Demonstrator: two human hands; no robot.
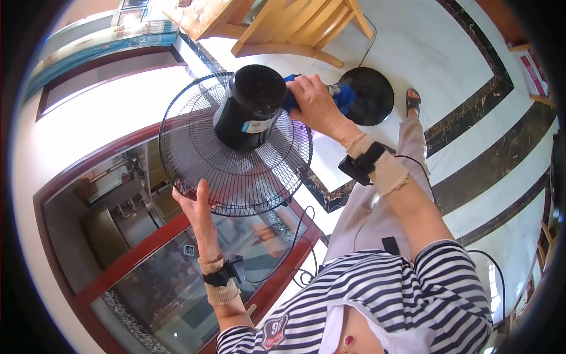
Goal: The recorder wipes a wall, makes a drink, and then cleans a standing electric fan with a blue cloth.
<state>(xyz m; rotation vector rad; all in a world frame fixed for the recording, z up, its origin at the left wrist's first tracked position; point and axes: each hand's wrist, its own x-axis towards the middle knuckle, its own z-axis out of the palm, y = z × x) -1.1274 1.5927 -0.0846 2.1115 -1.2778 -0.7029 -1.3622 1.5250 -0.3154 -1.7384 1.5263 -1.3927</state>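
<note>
A black pedestal fan shows its motor housing [252,108] and wire guard [256,186] towards me. My left hand [199,217] grips the guard's lower left rim, the thumb on the near side and the fingers partly hidden behind the wires. In my right hand [316,106] is a blue cloth [346,98], pressed against the right side of the housing; part of it hangs down past the hand. The round black fan base [369,97] stands on the floor below. A label with writing [258,125] is stuck to the housing.
Beyond the fan stands a wooden chair [296,31]. A red-framed glass door [146,248] lies to the left, close to the guard and my left forearm. Black cables [305,239] hang near my left side. My foot [413,99] is beside the base on the marble floor [433,57].
</note>
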